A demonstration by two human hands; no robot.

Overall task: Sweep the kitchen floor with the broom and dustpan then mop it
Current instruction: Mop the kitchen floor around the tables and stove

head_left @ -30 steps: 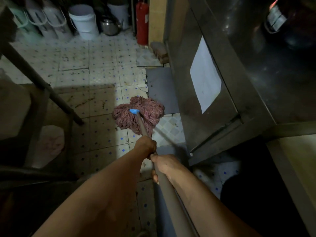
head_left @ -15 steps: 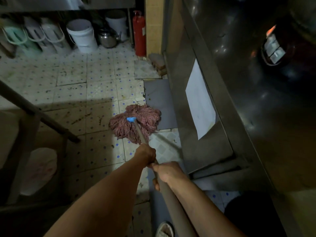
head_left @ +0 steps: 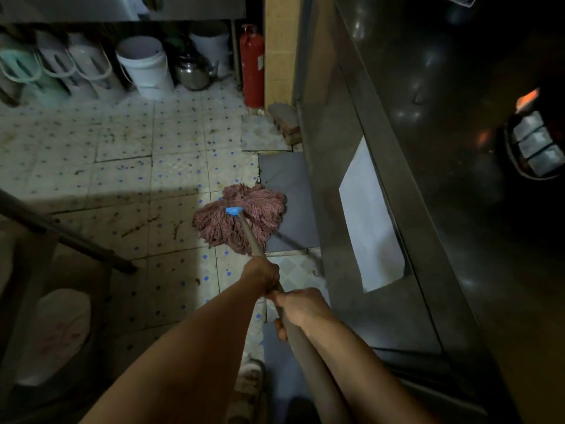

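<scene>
step: mopping, judged from grip
left hand [head_left: 262, 275]: my fingers curl round mop handle [head_left: 248, 232], nearer the head, to steer
right hand [head_left: 301, 309]: wraps the handle behind it, to push
mop head [head_left: 240, 218]: splayed on tile floor [head_left: 122, 166], touching the steel counter [head_left: 330, 185] base

No readable text, brand or number anywhere. The white sheet [head_left: 371, 228] on the steel counter front looks blank, and the pale label on the red fire extinguisher [head_left: 251, 65] is too blurred to read.
</scene>
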